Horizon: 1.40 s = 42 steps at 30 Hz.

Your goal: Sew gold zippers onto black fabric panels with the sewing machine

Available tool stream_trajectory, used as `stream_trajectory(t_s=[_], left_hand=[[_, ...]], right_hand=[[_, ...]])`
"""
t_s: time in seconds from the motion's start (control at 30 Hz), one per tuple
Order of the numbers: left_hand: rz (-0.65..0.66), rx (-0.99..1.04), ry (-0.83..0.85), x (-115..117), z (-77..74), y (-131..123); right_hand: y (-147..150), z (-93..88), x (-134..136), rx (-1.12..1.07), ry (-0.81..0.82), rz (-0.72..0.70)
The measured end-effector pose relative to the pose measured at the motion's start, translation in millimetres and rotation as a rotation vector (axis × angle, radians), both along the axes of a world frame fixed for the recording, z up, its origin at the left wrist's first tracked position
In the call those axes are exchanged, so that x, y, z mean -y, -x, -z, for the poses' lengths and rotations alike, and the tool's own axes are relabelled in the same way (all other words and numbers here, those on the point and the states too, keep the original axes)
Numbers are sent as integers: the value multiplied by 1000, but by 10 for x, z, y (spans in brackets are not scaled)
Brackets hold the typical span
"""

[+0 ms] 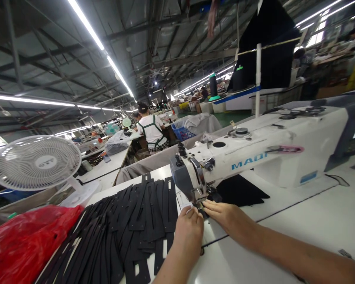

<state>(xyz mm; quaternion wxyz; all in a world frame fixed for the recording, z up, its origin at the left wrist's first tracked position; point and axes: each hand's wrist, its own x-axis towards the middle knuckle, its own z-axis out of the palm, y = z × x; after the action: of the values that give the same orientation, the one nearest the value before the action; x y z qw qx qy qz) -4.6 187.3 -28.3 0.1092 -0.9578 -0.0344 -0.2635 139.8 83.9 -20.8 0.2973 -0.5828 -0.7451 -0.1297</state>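
Both of my hands meet at the needle end of a white sewing machine point(272, 152) on a white table point(313, 221). My left hand point(189, 228) has its fingers curled and pressed down on a small piece just left of the presser foot point(201, 199). My right hand point(225, 217) lies with fingers together, tips pinched at the same spot under the foot. The piece itself is mostly hidden by my fingers. Several black cut strips point(130, 221) lie fanned out to the left of my left hand. A black fabric panel point(239, 189) rests under the machine arm.
A red plastic bag point(26, 240) sits at the near left, with a white desk fan point(35, 161) behind it. A person in a white shirt sits with their back to me at a farther table point(152, 130). Thread cones point(213, 86) stand behind the machine.
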Motion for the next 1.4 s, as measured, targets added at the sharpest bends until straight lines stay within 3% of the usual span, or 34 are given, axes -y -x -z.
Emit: stream_trajectory(t_s=[0.13, 0.3, 0.73, 0.9, 1.2, 1.4], left_hand=[[-15, -10, 14, -47, -15, -22], [-51, 6, 25, -39, 8, -31], [-86, -12, 12, -186, 261, -144], [-75, 4, 35, -186, 230, -67], [-68, 59, 41, -106, 76, -25], [-34, 95, 28, -103, -4, -13]], right_hand=[[-5, -45, -34, -16, 95, 20], [-8, -9, -61, -66, 89, 9], [1, 186, -192, -56, 48, 27], [41, 152, -210, -52, 70, 7], [-22, -127, 22, -50, 77, -56], [27, -155, 37, -33, 90, -18]])
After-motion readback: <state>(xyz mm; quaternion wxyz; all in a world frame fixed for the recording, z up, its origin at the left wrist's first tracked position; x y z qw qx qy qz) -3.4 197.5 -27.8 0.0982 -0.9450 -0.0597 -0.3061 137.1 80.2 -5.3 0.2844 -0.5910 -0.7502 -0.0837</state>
